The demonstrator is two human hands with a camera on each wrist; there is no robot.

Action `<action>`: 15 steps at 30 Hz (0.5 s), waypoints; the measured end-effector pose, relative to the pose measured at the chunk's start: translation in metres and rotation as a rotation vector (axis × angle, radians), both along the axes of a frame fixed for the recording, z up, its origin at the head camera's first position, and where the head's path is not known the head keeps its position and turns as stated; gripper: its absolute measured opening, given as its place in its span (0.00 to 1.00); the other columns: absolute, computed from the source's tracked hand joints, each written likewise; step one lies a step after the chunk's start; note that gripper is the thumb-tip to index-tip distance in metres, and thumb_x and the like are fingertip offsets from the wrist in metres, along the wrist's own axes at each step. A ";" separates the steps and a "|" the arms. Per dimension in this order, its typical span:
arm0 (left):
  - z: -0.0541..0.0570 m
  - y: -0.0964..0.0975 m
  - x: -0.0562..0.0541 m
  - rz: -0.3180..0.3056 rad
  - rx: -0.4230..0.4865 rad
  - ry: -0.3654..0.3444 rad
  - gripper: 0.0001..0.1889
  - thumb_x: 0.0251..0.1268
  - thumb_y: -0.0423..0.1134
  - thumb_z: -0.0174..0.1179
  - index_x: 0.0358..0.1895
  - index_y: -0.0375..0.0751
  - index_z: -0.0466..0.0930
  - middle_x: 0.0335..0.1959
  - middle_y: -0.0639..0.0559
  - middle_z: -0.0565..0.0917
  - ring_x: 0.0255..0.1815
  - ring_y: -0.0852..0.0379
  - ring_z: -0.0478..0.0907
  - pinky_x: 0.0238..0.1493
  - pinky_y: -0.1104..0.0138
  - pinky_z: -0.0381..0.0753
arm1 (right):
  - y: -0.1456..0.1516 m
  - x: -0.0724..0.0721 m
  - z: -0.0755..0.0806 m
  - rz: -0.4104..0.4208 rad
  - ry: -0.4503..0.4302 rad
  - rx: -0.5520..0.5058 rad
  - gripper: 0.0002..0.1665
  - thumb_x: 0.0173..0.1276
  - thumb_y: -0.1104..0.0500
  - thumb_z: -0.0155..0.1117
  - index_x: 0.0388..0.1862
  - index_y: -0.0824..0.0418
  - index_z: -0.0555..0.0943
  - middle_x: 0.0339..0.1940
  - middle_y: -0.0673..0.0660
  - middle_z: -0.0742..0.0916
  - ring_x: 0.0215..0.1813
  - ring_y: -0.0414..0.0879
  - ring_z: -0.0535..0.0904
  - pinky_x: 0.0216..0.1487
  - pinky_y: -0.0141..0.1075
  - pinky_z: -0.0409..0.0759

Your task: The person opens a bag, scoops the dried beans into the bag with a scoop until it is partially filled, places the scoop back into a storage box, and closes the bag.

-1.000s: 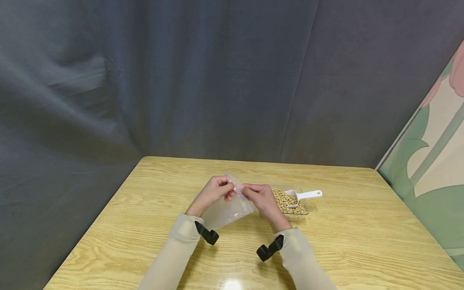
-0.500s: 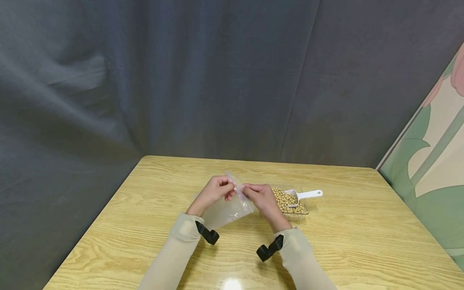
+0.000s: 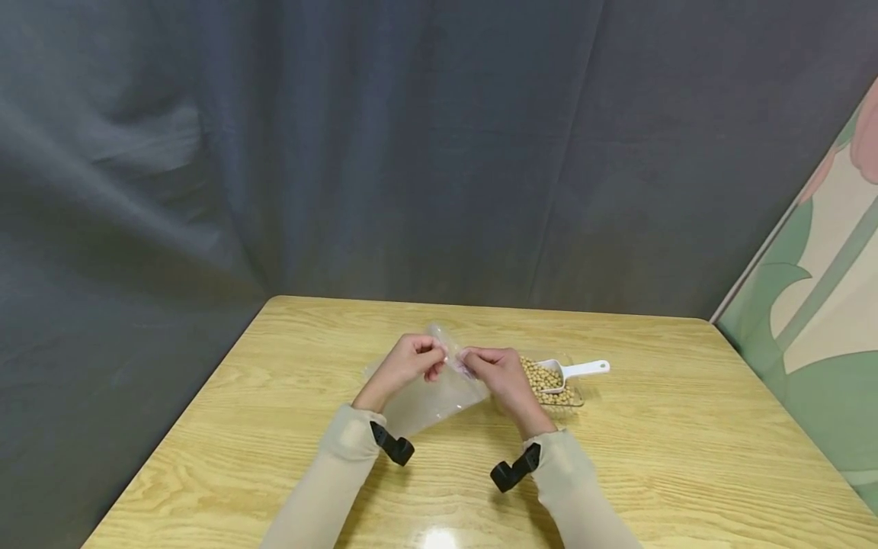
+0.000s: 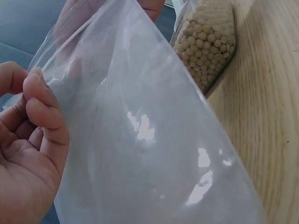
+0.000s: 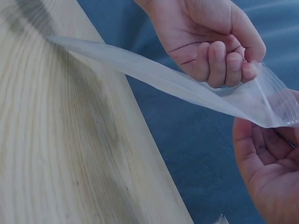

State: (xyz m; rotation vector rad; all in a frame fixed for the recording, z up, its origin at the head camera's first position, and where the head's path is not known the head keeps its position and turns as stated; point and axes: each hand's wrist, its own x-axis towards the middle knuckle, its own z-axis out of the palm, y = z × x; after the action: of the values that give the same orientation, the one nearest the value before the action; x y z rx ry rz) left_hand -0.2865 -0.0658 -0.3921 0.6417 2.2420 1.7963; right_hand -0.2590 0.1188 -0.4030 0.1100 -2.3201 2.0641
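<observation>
A clear plastic zip bag point(image 3: 428, 400) is held up over the table, flat and seemingly without contents, its mouth end toward the far side. My left hand point(image 3: 405, 366) pinches one side of the mouth between thumb and curled fingers. Opposite it, my right hand point(image 3: 499, 375) pinches the mouth's other side, a small gap from the left fingers. In the left wrist view the bag point(image 4: 145, 130) spreads broadly and partly veils the right hand. The right wrist view catches the bag point(image 5: 154, 77) edge-on, its mouth strip between the two hands.
Just beyond my right wrist, a clear container point(image 3: 579, 402) of round, pale yellow beans point(image 3: 542, 379) stands on the wooden table point(image 3: 658, 427). A white scoop point(image 3: 583, 369) lies in the beans, handle pointing right. Dark curtain point(image 3: 439, 152) hangs behind the table.
My right hand has shifted slightly right, and the bag's mouth strip, straight before, is now crumpled and pulled apart between the fingers. The left hand stays nearly in place.
</observation>
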 end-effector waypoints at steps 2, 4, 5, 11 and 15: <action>0.005 -0.001 0.005 -0.002 -0.005 -0.002 0.13 0.68 0.31 0.50 0.27 0.26 0.75 0.18 0.56 0.75 0.19 0.62 0.71 0.25 0.71 0.74 | 0.000 0.000 -0.001 -0.005 -0.005 0.014 0.14 0.63 0.62 0.63 0.43 0.70 0.86 0.42 0.61 0.88 0.34 0.35 0.79 0.36 0.28 0.78; 0.012 -0.002 0.011 0.005 -0.005 -0.008 0.12 0.67 0.30 0.50 0.26 0.26 0.75 0.17 0.56 0.75 0.18 0.62 0.70 0.25 0.72 0.74 | 0.000 0.000 -0.002 -0.006 0.000 0.035 0.14 0.63 0.62 0.63 0.42 0.69 0.87 0.43 0.61 0.88 0.35 0.35 0.80 0.37 0.28 0.78; 0.015 -0.002 0.013 0.007 0.001 -0.003 0.12 0.66 0.30 0.50 0.25 0.26 0.74 0.17 0.56 0.74 0.18 0.63 0.70 0.24 0.72 0.73 | 0.000 0.000 -0.003 -0.008 0.005 0.042 0.13 0.63 0.61 0.63 0.42 0.68 0.87 0.42 0.61 0.88 0.35 0.35 0.79 0.37 0.28 0.78; 0.016 -0.004 0.014 0.030 0.005 0.006 0.13 0.64 0.30 0.51 0.22 0.26 0.73 0.14 0.56 0.72 0.16 0.62 0.67 0.21 0.72 0.69 | 0.001 -0.002 -0.002 -0.017 0.067 0.103 0.12 0.63 0.61 0.64 0.38 0.67 0.88 0.32 0.55 0.88 0.30 0.37 0.76 0.32 0.28 0.74; 0.002 -0.006 0.002 0.033 -0.033 0.002 0.13 0.65 0.30 0.51 0.24 0.24 0.75 0.13 0.56 0.72 0.15 0.62 0.66 0.20 0.72 0.68 | 0.002 -0.003 -0.001 -0.026 0.083 0.140 0.11 0.64 0.60 0.65 0.37 0.68 0.88 0.29 0.52 0.86 0.28 0.37 0.74 0.32 0.29 0.73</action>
State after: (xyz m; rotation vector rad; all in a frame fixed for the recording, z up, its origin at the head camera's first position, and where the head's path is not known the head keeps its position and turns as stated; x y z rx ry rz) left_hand -0.2849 -0.0716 -0.3898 0.6035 2.2916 1.7707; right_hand -0.2623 0.1210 -0.4041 0.1649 -2.3996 1.8469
